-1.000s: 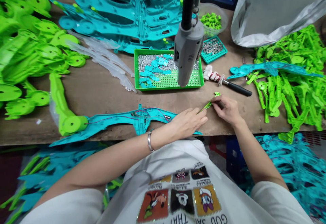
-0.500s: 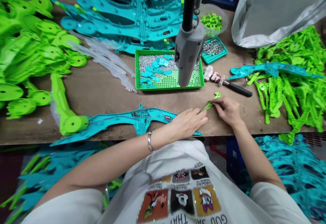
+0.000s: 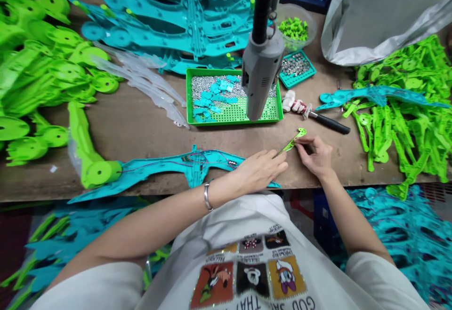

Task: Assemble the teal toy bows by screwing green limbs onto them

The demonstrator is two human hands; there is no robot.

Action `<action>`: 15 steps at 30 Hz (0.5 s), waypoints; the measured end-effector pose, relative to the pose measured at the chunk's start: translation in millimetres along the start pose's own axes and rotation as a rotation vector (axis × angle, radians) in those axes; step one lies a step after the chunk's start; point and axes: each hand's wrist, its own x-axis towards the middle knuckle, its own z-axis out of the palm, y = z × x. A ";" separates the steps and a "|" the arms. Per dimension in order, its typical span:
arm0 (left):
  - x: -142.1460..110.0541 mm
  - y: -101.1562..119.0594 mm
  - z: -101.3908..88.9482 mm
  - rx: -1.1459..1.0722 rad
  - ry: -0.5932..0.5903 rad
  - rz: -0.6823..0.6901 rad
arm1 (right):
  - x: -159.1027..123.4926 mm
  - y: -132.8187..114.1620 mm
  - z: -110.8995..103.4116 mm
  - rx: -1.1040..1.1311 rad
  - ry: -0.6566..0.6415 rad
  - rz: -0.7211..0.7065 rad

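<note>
A small lime-green plastic piece (image 3: 300, 133) lies slanted between my hands above the bench, its rounded end pointing away from me. My left hand (image 3: 261, 169) reaches across from the left, its fingers closed around the near end. The thumb and fingertips of my right hand (image 3: 315, 155) pinch the same piece further up. Under my left forearm rests a blue bow-shaped plastic shell (image 3: 165, 163) with thin wires and small metal parts inside. A green arm-shaped part (image 3: 100, 171) touches its left end.
A grey electric screwdriver (image 3: 264, 65) hangs over a green tray (image 3: 235, 123) of screws and blue pieces. A black-handled tool (image 3: 330, 123) lies right of it. Green parts are heaped at left (image 3: 52, 65) and right (image 3: 413, 107). Blue shells (image 3: 151, 42) are stacked behind.
The view has shifted very slightly. My right hand has turned a little around the green piece, its fingers looking a bit more spread; my left hand stays in place.
</note>
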 end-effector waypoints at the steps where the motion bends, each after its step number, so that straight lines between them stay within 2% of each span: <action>1: -0.1 0.0 0.4 -0.002 0.000 -0.002 | -2.7 -0.7 0.5 -0.007 0.003 -0.002; 6: -0.8 -0.6 1.0 -0.005 0.001 -0.004 | -15.5 -0.6 5.1 -0.057 0.003 -0.069; 11: -0.6 -2.5 1.5 -0.013 0.011 0.013 | -20.9 -1.0 11.4 -0.211 -0.099 -0.166; 13: -0.5 -4.0 2.5 -0.013 0.005 0.012 | -19.4 -1.4 10.4 -0.215 -0.109 -0.161; 15: -1.5 -6.0 3.2 -0.025 -0.005 0.013 | -16.5 -2.2 6.0 -0.136 -0.090 -0.097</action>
